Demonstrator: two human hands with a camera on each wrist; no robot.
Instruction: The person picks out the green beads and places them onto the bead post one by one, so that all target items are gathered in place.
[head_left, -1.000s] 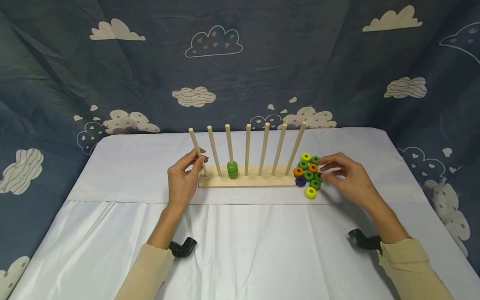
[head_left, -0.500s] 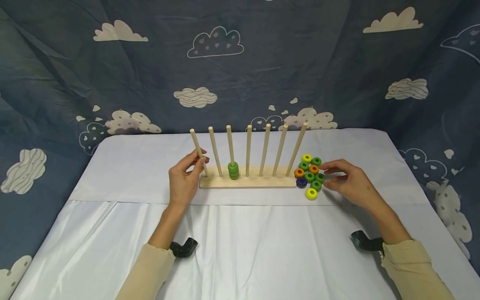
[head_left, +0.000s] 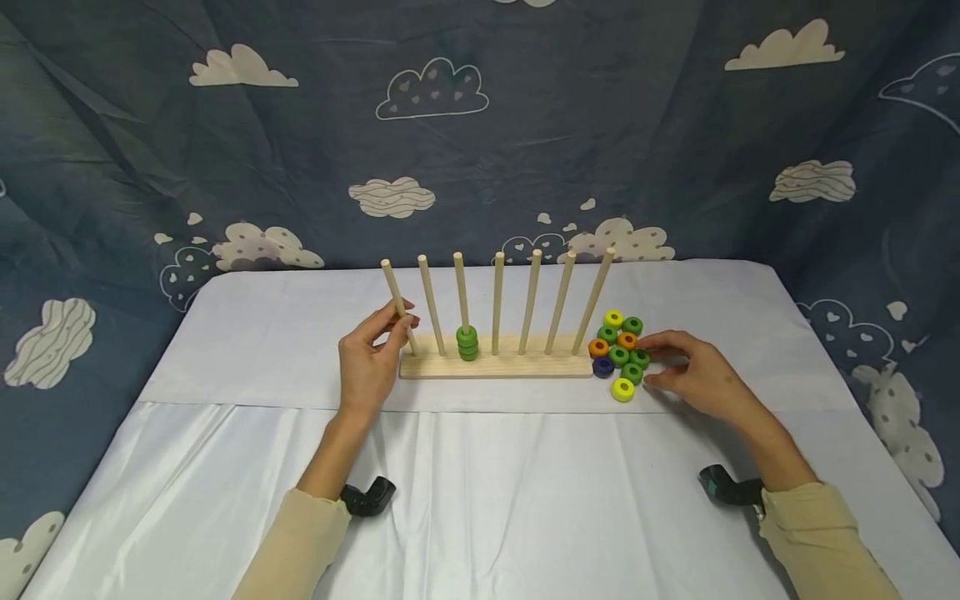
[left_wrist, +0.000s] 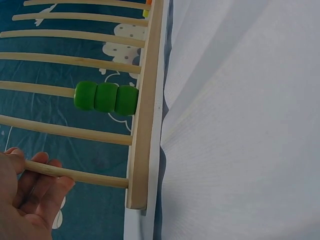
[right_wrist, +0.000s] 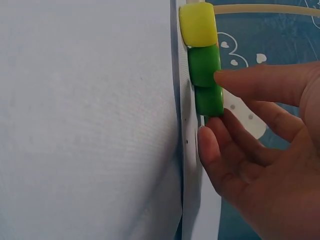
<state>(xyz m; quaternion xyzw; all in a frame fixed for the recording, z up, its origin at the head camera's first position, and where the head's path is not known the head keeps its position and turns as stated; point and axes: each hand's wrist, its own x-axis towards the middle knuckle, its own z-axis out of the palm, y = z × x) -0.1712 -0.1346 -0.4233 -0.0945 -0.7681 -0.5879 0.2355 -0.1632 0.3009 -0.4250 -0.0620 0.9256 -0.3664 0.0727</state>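
A wooden peg board [head_left: 495, 368] stands on the white cloth with several upright pegs. Green beads [head_left: 467, 343], stacked three high, sit on its third peg from the left; the left wrist view shows the stack [left_wrist: 105, 97] side-on. My left hand [head_left: 367, 367] pinches the leftmost peg [head_left: 393, 285] between thumb and fingers. At the board's right end lie loose beads in green [head_left: 618, 356], orange [head_left: 597, 348], yellow [head_left: 622, 389] and dark purple [head_left: 603, 367]. My right hand [head_left: 697, 377] is beside this group, its relaxed fingers at the edge of a green bead [right_wrist: 209, 101].
White cloth [head_left: 525, 500] covers the table, with a seam running across it. Behind hangs a dark blue curtain [head_left: 570, 125] with cloud prints. A black wrist camera [head_left: 369, 497] sits on the left wrist, another camera [head_left: 729, 487] on the right.
My right hand drew back slightly from the loose beads, then came in again beside their right edge. The left hand has stayed on the leftmost peg, and the beads lie as before.
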